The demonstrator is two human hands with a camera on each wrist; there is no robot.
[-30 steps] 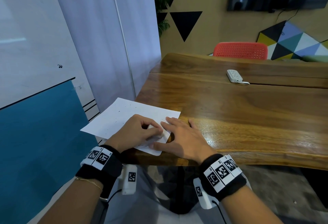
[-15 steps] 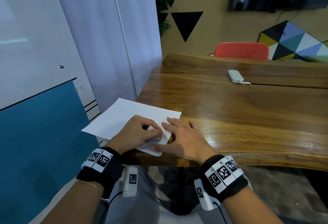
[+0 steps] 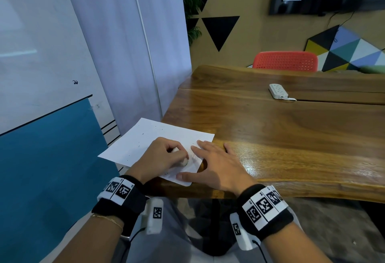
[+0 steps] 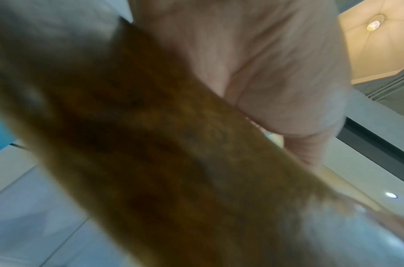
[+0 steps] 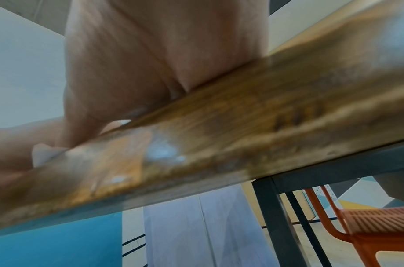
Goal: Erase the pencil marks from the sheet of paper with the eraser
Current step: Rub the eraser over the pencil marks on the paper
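The worktop (image 3: pixel 291 137) is varnished wood, glossy, with strong grain and a rough live edge. The sheet of paper (image 3: pixel 145 137) is matt white. The power strip (image 3: pixel 278 91) is smooth white plastic. The chair (image 3: pixel 285 60) is perforated red plastic.

head above, wrists under table edge (image 5: pixel 242 126)

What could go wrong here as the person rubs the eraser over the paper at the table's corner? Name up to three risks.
1. The sheet of paper hangs well off the table edge; rubbing toward the unsupported part may crease or tear it.
2. Only the flat right hand pins the sheet, so it could slip or buckle.
3. The left hand hides most of the eraser, so marks might be missed.
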